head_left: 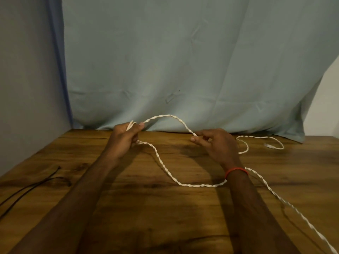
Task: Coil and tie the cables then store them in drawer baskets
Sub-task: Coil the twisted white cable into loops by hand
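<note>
A long white twisted cable [166, 166] lies over the wooden table [146, 208]. My left hand [124, 139] grips a small fold of it near the table's far edge. From there one strand arches up to my right hand [214, 145], which pinches it between thumb and fingers. Another strand drops from the left hand, curves across the table and passes under my right wrist. The cable's far part loops at the back right, and a long stretch runs off the bottom right corner.
A thin black cable [27, 189] lies at the table's left edge. A pale blue-green cloth [183, 70] hangs behind the table, its hem resting on the far edge. No drawer baskets are in view.
</note>
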`<state>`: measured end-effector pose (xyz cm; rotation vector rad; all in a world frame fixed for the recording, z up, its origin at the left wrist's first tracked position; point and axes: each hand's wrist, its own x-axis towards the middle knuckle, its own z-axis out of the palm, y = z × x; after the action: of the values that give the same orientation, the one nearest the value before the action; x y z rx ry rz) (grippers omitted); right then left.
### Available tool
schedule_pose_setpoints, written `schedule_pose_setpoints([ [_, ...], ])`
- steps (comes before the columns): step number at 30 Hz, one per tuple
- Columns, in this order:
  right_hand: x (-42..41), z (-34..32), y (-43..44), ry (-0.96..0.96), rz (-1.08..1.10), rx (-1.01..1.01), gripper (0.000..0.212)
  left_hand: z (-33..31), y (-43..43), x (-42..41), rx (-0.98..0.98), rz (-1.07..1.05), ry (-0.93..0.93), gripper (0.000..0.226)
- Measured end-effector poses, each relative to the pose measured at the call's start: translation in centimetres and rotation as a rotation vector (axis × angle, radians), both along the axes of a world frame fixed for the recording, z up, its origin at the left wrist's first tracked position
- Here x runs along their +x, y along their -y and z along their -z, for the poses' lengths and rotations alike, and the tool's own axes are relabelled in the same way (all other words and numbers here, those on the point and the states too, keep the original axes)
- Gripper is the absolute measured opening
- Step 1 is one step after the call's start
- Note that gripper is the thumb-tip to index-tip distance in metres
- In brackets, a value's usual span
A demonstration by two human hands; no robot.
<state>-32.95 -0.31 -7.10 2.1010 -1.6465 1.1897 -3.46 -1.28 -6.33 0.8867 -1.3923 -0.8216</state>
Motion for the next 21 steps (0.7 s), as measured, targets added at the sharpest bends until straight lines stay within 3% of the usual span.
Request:
schedule_pose_setpoints([
  [2, 0.1, -0.3, 0.0, 0.128, -0.116, -0.005, 0.023, 0.1, 0.3, 0.1, 0.072, 0.105, -0.108, 0.039],
  [4, 0.0, -0.1, 0.1, 0.123, -0.148, -0.064, 0.016, 0.1, 0.3, -0.1, 0.15, 0.26, -0.192, 0.041],
  [9, 0.3, 0.1, -0.3, -0.037, 0.101, -0.217, 0.029, -0.1, -0.5, -1.1, 0.35, 0.676, -0.486, 0.048],
  [14, 2.5, 0.3, -0.3, -0.324, 0.278, -0.079, 0.037, 0.7, -0.5, -1.5, 0.36, 1.025, -0.633, 0.045],
  [21, 5.5, -1.1, -1.8, -0.488, 0.158, -0.189, 0.036, 0.5, -0.1, -0.7, 0.28, 1.009, -0.732, 0.037],
])
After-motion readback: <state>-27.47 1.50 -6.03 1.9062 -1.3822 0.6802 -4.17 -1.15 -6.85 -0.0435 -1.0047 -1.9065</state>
